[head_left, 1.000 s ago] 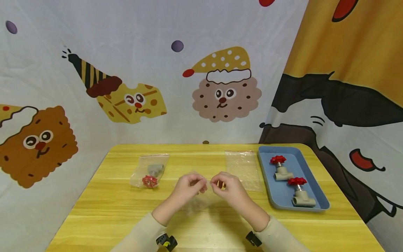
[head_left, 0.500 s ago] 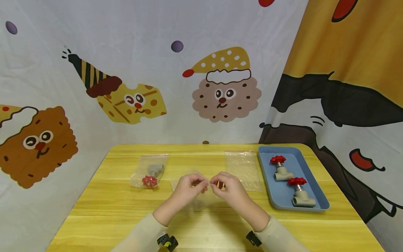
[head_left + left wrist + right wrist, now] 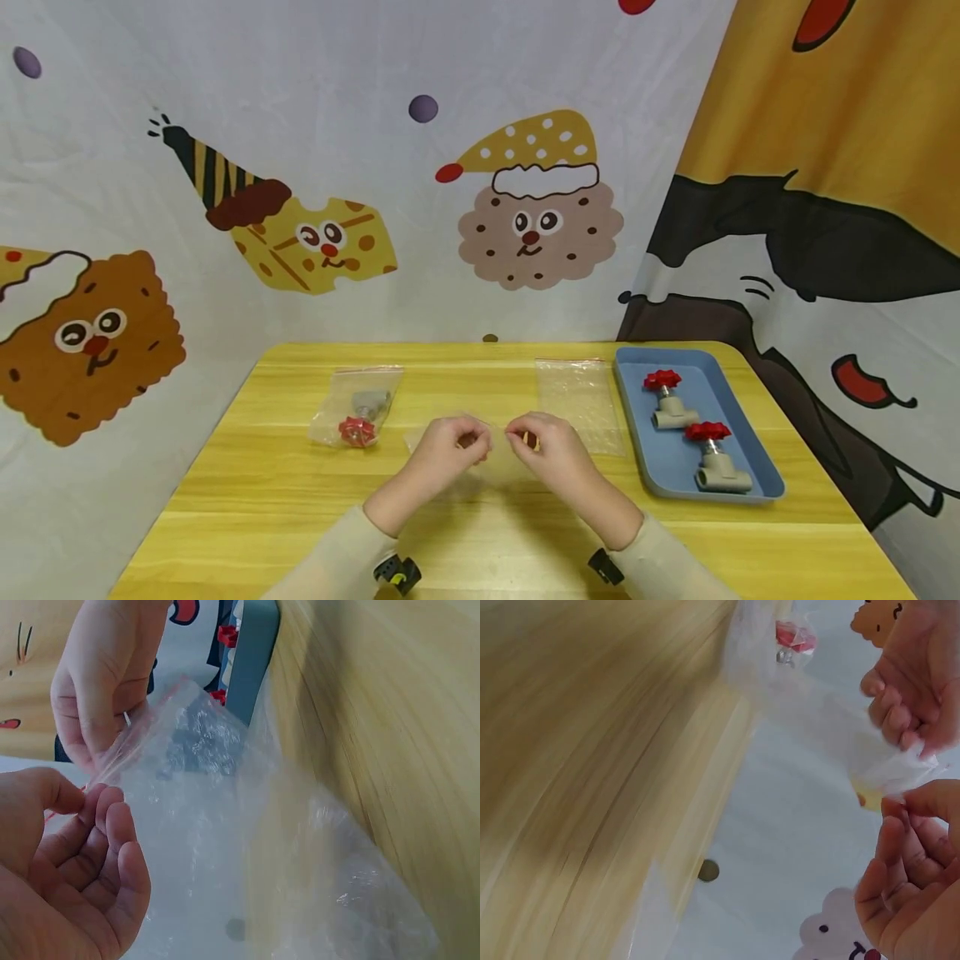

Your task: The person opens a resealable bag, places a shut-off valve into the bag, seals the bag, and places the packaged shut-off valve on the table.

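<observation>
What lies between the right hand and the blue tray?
A clear plastic bag, lying on the table; the head view shows it between the right hand and the blue tray.

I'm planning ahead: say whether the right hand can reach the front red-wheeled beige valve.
Probably not yet: the right hand pinches a clear plastic bag, though the front valve lies uncovered.

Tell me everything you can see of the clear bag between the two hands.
The clear bag looks like thin, soft plastic, see-through, crinkled and shiny in places, with a reddish line along one edge. The left hand and the right hand both pinch it near that edge, and the rest hangs loosely below them, above the table. No object shows inside. Whether its mouth is open, or its bottom touches the table, I can't tell.
</observation>
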The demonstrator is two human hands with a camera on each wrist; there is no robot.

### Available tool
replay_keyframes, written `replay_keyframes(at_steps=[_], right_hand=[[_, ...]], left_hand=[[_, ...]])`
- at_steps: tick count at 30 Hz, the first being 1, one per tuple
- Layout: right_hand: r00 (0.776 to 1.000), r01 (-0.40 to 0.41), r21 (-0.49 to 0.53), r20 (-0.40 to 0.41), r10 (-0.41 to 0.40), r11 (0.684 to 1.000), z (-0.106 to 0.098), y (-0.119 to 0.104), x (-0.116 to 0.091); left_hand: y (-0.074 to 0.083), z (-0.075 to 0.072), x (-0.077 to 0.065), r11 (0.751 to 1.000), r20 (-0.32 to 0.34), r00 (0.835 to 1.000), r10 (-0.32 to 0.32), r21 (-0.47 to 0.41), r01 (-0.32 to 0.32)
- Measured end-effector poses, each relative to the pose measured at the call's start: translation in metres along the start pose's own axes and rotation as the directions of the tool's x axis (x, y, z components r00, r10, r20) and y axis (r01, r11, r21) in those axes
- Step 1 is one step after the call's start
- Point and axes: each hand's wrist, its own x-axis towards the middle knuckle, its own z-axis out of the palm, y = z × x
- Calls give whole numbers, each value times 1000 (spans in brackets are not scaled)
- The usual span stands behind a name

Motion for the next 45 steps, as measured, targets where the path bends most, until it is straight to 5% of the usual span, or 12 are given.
replay_keyframes(at_steps=[3,10,17,23,27,30,34,38,45], right_hand=[[999,-10,-76,-49,6,997,-1,5,1],[990,-5,-282,-140,-35,959,-6,20,1],[992,8,-343,-115,-51,939,-9,25,-1],[994,-13,-297,-108,-20,955,-7,22,-2],[993,-21,-262,-116,-10,965,-6,21,-3],[994,-32,-243,-107,6,969,-5,20,-3],[996,-36,-216,-89,17,976,-5,18,-3],[997,-18,-194,-77,3,981,-4,16,-3],[990,31,-104,-135,-45,994,-5,8,-4]], left_hand=[[0,-2,0,999,0,1000,-12,51,12],[-1,-11,-3,978,22,985,-170,125,166],[-1,-15,-2,970,33,975,-219,113,214],[-1,-14,0,986,25,986,-166,20,166],[-3,-12,4,996,-76,994,-78,-46,74],[-9,-10,8,1000,-157,988,11,-18,-14],[-15,-9,11,994,-150,983,108,40,-103],[-18,-6,15,993,-156,981,119,17,-118],[-18,-3,19,992,-267,956,121,-9,-128]])
